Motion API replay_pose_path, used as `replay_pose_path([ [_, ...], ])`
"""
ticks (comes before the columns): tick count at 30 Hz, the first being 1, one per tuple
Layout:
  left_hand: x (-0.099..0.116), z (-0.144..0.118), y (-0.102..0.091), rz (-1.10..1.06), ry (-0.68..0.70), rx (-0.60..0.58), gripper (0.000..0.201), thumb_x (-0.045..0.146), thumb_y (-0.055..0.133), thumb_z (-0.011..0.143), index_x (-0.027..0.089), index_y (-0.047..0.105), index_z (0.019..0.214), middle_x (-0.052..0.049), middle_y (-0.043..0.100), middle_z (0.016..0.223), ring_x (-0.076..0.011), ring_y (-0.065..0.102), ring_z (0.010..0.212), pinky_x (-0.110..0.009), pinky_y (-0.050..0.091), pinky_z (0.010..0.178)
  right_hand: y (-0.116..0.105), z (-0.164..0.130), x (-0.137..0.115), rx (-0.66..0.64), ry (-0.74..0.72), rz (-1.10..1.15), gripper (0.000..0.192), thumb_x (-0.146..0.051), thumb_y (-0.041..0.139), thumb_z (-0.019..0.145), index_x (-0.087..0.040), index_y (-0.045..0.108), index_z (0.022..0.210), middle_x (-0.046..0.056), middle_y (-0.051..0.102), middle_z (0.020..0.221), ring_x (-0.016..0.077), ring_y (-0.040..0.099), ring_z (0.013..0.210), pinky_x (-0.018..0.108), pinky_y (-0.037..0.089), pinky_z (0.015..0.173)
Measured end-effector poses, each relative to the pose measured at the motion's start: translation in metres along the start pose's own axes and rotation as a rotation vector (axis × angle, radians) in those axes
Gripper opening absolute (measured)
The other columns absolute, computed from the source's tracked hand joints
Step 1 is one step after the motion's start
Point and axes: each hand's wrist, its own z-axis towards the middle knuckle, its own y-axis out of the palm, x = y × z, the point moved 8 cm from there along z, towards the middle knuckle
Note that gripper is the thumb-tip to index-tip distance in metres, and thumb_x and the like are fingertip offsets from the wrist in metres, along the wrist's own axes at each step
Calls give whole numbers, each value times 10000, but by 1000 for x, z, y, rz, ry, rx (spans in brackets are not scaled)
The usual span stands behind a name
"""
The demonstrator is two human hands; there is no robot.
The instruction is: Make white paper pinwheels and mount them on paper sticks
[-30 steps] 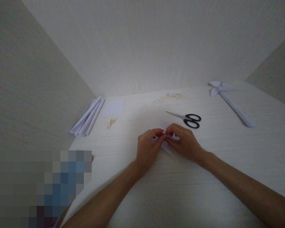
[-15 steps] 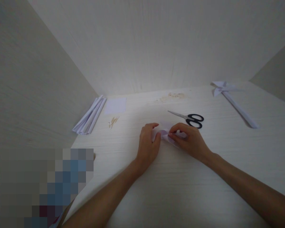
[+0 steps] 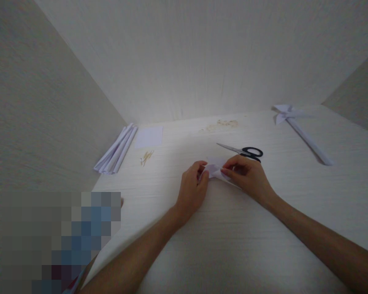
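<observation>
Bare tabletop spreads wide around both forearms. At mid-table the left hand and right hand pinch a small folded white paper between closed fingertips. Black-handled scissors lie just behind the right hand. Farther off: toothpicks, paper strips, a square sheet, a paper pinwheel.

bare forearms — no sleeves

white folded paper, black-handled scissors
</observation>
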Motion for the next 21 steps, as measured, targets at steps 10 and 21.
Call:
replay_pose_path([
  [10, -14, -5, 27, -879, -514, -123, 130, 137, 501, 713, 125, 574, 820, -64, 645, 831, -105, 613, 685, -269, 485, 752, -3, -1, 5, 55, 17, 153, 83, -256, 619, 680, -181, 581, 675, 22, 604, 659, 157, 568, 619, 293, 463, 582],
  [21, -7, -11, 35, -1059, -376, -49, 176, 199, 530, 730, 122, 644, 841, -59, 667, 867, -135, 610, 829, -296, 454, 859, -7, -8, -6, 141, -97, 202, 22, -206, 617, 693, -210, 615, 714, 23, 638, 764, 178, 589, 746, 341, 464, 727],
])
